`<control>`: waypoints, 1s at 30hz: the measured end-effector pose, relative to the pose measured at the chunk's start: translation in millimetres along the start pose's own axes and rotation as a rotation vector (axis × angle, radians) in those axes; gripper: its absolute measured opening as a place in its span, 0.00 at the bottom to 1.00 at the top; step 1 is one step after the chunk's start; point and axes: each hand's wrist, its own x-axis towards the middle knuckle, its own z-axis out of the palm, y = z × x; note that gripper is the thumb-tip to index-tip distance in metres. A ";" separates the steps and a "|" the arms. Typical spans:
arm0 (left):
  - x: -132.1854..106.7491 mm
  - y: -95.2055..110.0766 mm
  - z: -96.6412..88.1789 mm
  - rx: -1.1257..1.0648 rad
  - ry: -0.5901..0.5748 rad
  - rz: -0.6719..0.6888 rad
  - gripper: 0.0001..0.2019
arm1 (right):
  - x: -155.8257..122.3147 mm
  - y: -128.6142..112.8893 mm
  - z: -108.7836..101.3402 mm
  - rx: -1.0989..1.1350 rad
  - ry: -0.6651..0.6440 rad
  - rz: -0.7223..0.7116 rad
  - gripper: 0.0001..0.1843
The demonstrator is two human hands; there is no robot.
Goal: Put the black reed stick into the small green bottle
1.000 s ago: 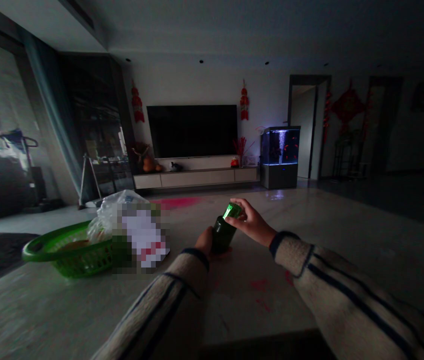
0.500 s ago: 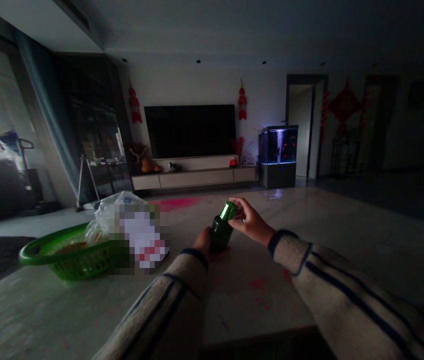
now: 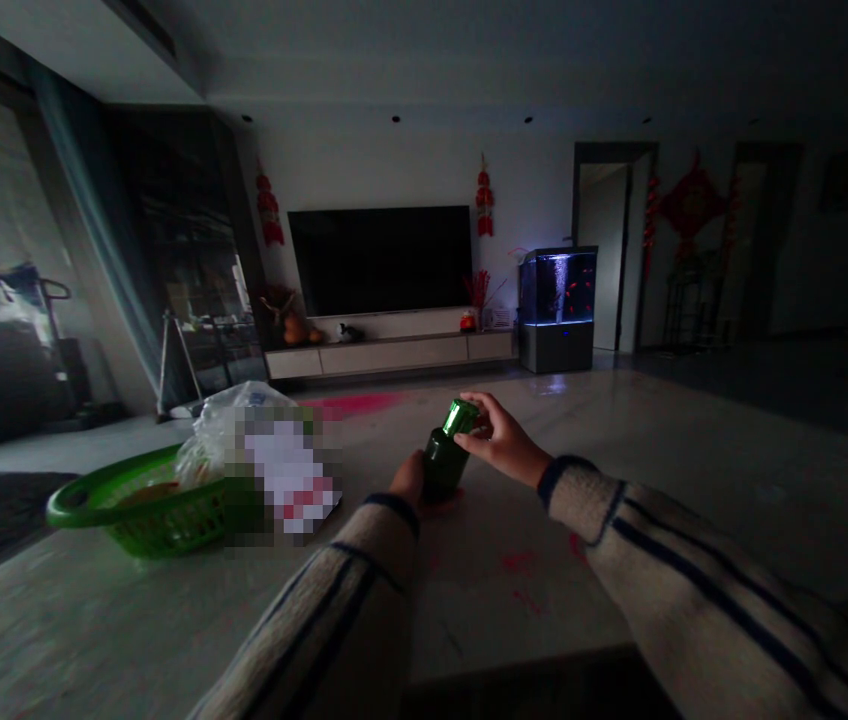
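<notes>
A dark green bottle (image 3: 444,464) leans a little to the right just above or on the pale stone tabletop (image 3: 484,620); I cannot tell if its base touches. My left hand (image 3: 408,478) is closed round the bottle's left side, its fingers mostly hidden behind it. At the top sits a shiny green cap (image 3: 460,416). My right hand (image 3: 497,437) grips this cap from the right, thumb in front and fingers curled over the far side. The cap appears to be on the bottle's neck.
To the left stands a green plastic basket (image 3: 169,525) with a clear plastic bag (image 3: 225,425) in it. A blurred-out white and red item (image 3: 293,475) is beside it. Pink marks (image 3: 520,562) streak the tabletop. Farther back are a television (image 3: 383,260) and a lit fish tank (image 3: 559,290).
Both hands remain on the bottle and cap, with hardly any shift. The whole view has moved very slightly.
</notes>
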 end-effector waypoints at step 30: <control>0.4 -0.2 0.3 0.016 0.024 -0.024 0.19 | -2.6 -11.8 -3.0 0.069 -0.033 0.053 0.24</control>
